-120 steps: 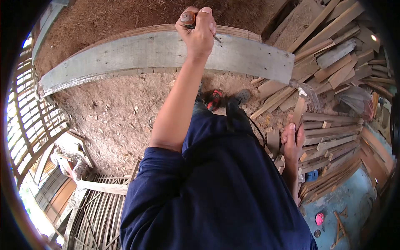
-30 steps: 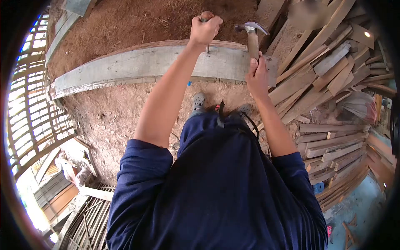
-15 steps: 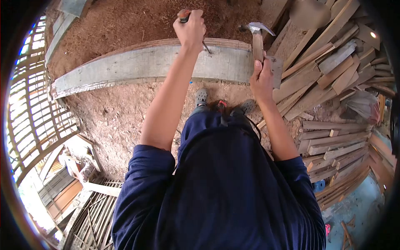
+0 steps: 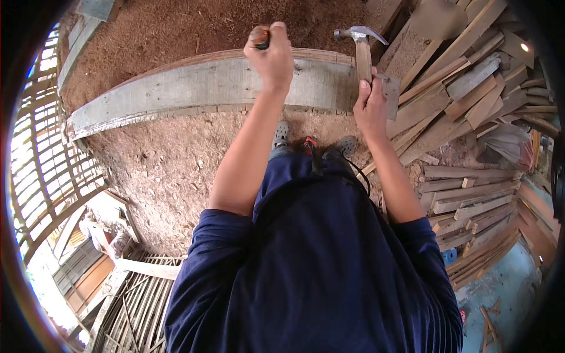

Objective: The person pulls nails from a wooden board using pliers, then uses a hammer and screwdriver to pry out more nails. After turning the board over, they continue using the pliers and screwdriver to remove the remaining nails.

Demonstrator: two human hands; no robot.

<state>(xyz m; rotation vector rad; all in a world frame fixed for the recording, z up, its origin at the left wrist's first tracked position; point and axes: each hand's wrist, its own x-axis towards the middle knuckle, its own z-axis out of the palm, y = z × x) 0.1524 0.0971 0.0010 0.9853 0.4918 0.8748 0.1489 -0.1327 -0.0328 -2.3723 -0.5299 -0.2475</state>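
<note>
My left hand [image 4: 272,62] is closed around the orange and black handle of a chisel-like tool [image 4: 259,38], held above the far side of a long grey wooden plank [image 4: 194,85]. Its shaft is hidden behind the hand now. A small dark mark [image 4: 296,67] shows on the plank just right of that hand. In my right hand [image 4: 371,106] is a claw hammer [image 4: 364,56], gripped by its wooden handle with the metal head pointing away from me. That hand is over the plank's right end.
Reddish-brown sawdust [image 4: 176,35] covers the ground beyond the plank, and wood chips [image 4: 159,170] lie on the near side. Stacked boards [image 4: 477,200] and loose offcuts [image 4: 482,106] fill the right. A slatted lattice [image 4: 53,159] stands at left. My shoes [image 4: 282,133] are close to the plank.
My left hand has turned and shifted slightly, and the tool's shaft, seen before against the plank at the dark mark, is out of sight. The hammer has barely moved.
</note>
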